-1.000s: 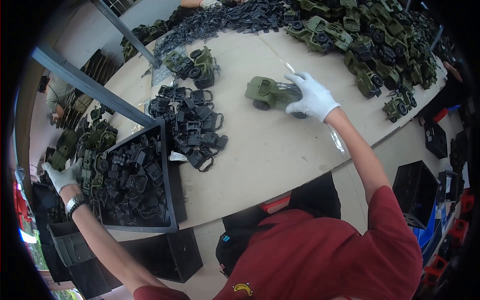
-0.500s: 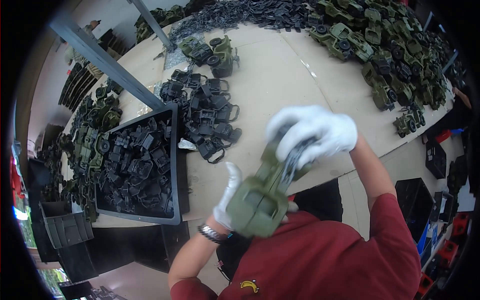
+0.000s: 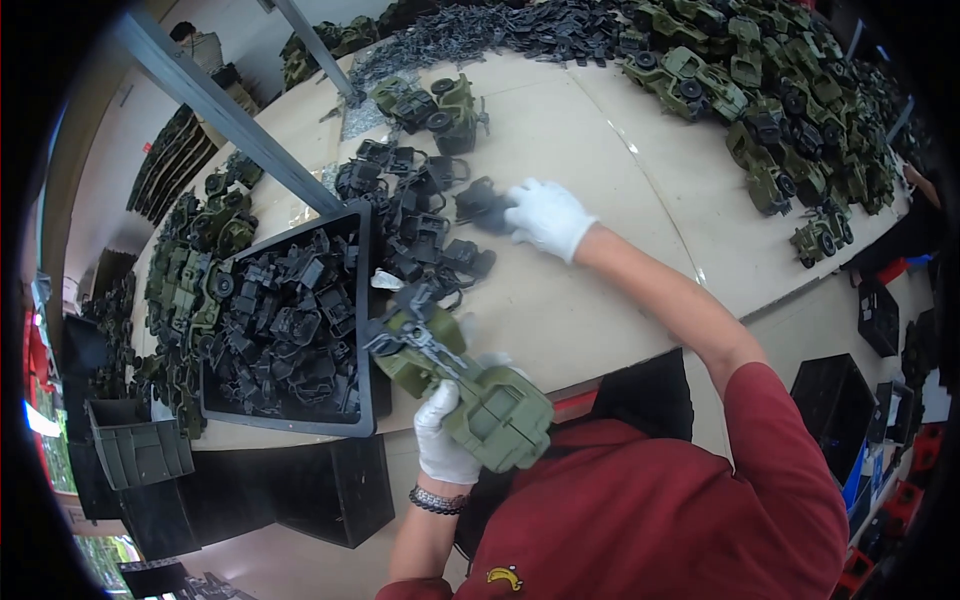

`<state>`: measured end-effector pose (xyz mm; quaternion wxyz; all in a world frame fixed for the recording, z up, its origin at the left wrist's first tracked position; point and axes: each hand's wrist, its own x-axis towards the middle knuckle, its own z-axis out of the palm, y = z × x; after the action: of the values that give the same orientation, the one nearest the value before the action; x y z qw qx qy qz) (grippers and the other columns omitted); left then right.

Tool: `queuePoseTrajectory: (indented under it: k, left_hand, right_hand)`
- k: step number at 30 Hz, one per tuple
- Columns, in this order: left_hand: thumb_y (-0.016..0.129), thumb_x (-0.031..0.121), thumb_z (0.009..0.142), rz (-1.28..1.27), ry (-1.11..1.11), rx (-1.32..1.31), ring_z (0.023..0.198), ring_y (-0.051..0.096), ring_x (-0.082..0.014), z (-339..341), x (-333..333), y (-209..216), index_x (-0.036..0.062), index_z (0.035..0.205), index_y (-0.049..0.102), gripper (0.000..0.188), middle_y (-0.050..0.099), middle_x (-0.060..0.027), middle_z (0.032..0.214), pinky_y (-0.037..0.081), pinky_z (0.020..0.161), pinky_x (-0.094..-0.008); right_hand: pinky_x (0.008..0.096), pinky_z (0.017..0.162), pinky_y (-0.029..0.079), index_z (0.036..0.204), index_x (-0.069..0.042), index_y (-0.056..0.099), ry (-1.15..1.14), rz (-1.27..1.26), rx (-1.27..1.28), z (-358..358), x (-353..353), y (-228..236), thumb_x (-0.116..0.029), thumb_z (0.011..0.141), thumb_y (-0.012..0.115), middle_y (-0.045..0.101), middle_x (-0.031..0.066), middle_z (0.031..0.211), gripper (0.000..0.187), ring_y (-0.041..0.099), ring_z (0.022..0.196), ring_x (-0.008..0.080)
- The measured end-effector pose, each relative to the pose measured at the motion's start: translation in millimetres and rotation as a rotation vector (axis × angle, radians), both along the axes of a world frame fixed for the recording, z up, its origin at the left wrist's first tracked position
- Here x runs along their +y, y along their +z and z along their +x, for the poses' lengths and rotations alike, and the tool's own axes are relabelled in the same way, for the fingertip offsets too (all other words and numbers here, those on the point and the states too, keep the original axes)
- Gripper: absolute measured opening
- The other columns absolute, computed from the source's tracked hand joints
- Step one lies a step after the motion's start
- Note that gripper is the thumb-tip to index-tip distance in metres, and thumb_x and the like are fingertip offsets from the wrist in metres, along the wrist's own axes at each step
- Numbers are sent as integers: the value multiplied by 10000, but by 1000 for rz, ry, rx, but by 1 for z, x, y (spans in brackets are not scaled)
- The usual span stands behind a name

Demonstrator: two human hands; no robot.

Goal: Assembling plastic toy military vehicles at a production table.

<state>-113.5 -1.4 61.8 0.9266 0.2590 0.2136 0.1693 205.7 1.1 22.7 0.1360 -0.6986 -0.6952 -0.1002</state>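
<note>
My gloved left hand (image 3: pixel 440 440) grips a green plastic toy vehicle body (image 3: pixel 508 415) from its side, near the front of my shirt. A grey chassis-like part (image 3: pixel 425 345) lies along the body's far end. My gloved right hand (image 3: pixel 552 218) is stretched over the table, its fingertips closed on a black plastic part (image 3: pixel 483 206) that is blurred by motion. That part is beside a loose heap of similar black frame-shaped parts (image 3: pixel 420 235).
A black tub (image 3: pixel 368 330) full of black parts stands at the left. Green toy vehicles (image 3: pixel 690 80) are piled at the far right, with dark small parts (image 3: pixel 490 35) heaped at the back. A slanted metal post (image 3: pixel 230 120) rises beside the tub. Another person (image 3: pixel 200 45) is at the far left.
My right hand has left the vehicle body and moved away to the black parts, shifting one of them. My left hand has turned the body, its far end now pointing left toward the tub.
</note>
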Motion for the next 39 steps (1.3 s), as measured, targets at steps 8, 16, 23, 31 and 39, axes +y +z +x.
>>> queuePoseTrajectory:
  k: [8, 16, 23, 31, 39]
  left_hand:
    - [572, 366, 976, 87, 195, 24, 1149, 598, -321, 15, 6, -6, 52, 1344, 501, 489, 597, -160, 1284, 477, 1011, -492]
    - [597, 335, 982, 82, 192, -50, 1164, 601, -283, 42, -5, 0, 42, 1296, 533, 434, 616, -119, 1251, 490, 1008, -476]
    - [704, 144, 920, 459, 417, 129, 961, 649, -147, 54, -25, 10, 49, 1223, 590, 337, 641, -46, 1115, 581, 816, -324]
    - [723, 60, 892, 730, 466, 157, 1045, 596, -157, 61, -39, 5, 19, 1243, 577, 383, 624, -65, 1200, 502, 927, -329]
    - [756, 50, 857, 789, 414, 204, 1037, 594, -145, 55, -39, 12, 17, 1223, 584, 406, 625, -60, 1199, 489, 925, -318]
  right_hand:
    - [416, 839, 492, 1033, -134, 665, -456, -311, 208, -37, -107, 45, -344, 747, 766, 613, 94, 1061, 369, 572, 1026, 309]
    - [455, 929, 467, 1306, -171, 607, 166, -48, 31, 38, -108, 3, -368, 723, 781, 557, 131, 1197, 639, 505, 1133, 371]
    - [402, 918, 453, 1395, -136, 540, -30, -14, 550, -34, -127, 32, -551, 755, 736, 557, 127, 1120, 788, 539, 1017, 310]
    - [383, 837, 478, 1413, -75, 503, -17, 113, 933, -114, -141, 57, -803, 741, 526, 536, 148, 1036, 991, 570, 924, 285]
    - [462, 837, 471, 1405, 17, 412, 112, 182, 613, -117, -146, 60, -780, 708, 583, 496, 241, 1176, 1072, 522, 1000, 430]
